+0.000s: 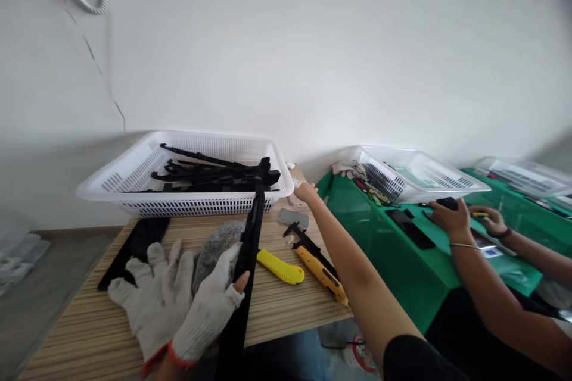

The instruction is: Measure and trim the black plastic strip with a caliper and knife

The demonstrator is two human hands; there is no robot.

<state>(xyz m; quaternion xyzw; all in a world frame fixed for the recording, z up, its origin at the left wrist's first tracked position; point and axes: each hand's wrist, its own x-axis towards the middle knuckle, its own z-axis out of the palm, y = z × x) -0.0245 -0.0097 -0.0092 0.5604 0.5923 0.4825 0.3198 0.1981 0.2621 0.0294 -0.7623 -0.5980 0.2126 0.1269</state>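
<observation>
My left hand [214, 297], in a white knit glove with a bare thumb tip, grips a long narrow black plastic strip [251, 244] that stands tilted over the table. The strip's top end reaches the front rim of the white basket [179, 197], where several similar black strips [214, 174] lie. My bare right hand [306, 191] stretches to the table's far right corner beside the basket. Its fingers look curled by a pinkish flat object [297, 200]; what they hold, if anything, is hidden. Between my arms lie a yellow utility knife [282, 266] and a black-and-yellow caliper [319, 265].
An empty white glove [156, 297], a black flat panel [134, 250] and a grey fuzzy object [218, 247] are on the wooden table [272, 315]. A grey block [293, 218] sits near the caliper. Rightward, a co-worker's hands [451, 220] work at a green table [379, 262] with another basket [420, 175].
</observation>
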